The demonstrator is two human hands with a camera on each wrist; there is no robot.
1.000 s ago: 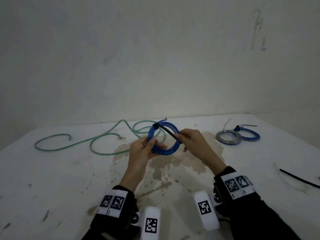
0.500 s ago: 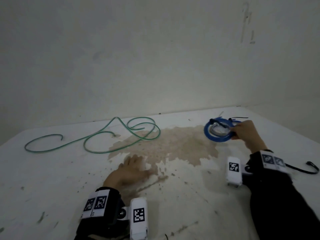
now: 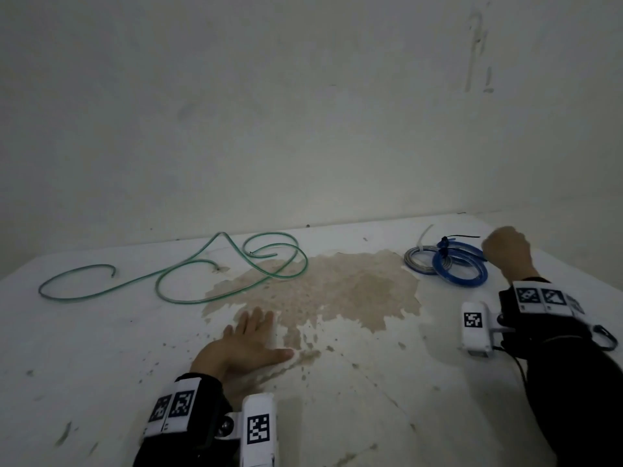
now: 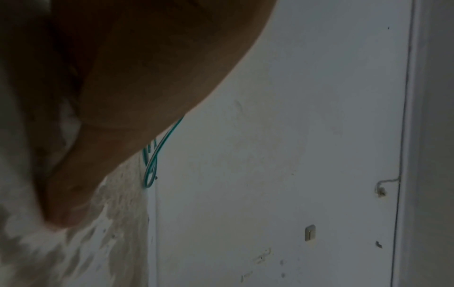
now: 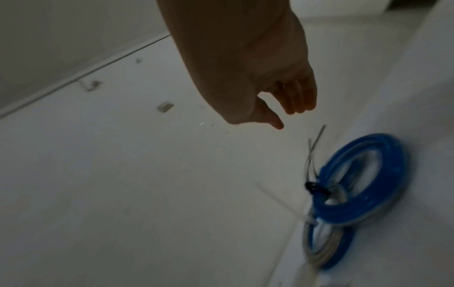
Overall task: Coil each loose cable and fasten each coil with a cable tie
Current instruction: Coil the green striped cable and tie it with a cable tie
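The left hand [image 3: 247,345] lies flat on the stained white worktop [image 3: 337,399], fingers straight and spread, holding nothing. Farther right, the right hand [image 5: 258,77] hovers with fingers loosely extended and empty, just beside the tied blue cable coil [image 3: 460,269] overlapping a grey coil [image 3: 416,261]. The loose green cable [image 3: 175,274] lies uncoiled at far left.

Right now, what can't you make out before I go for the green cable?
- Left hand: left wrist view shows only the blurred thumb side; palm hidden.
- Green cable: mostly blocked there by that hand.
- Coils: motion-blurred in right wrist view.
- Black cable tie: partly behind the sleeve.
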